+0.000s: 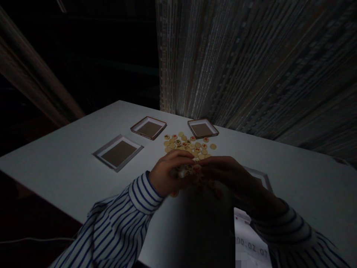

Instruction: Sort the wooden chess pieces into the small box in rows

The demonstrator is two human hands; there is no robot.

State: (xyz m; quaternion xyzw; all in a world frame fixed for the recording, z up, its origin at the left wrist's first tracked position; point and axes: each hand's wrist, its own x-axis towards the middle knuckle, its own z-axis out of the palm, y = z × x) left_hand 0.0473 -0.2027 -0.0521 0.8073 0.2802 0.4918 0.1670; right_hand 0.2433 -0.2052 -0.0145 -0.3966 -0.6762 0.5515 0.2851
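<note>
Two hands cupped over scattered round pieces on a white table

View from the head camera, in dim light. The round pieces, pale wooden-looking discs, lie in a loose heap at the middle of the white table; some bear red or black characters, others show a plain face. The heap spreads from beyond the hands to the shaded area beneath and in front of them.

The left hand lies over the near-left part of the heap, its fingers curved and its thumb set apart from them; pieces are visible in the gap, and nothing is seen gripped there. The right hand reaches in from the opposite side with fingers extended and close together — its underside lies in deep shadow, so whether it holds a piece cannot be told. The fingertips of the two hands nearly meet above the pieces.

Around the heap stand shallow trays: a left tray, a far-left tray, a far-right tray and a fourth tray, partly hidden by the right forearm. A lit screen beside that forearm displays digits. Both sleeves are striped; a string curtain hangs behind the table.
</note>
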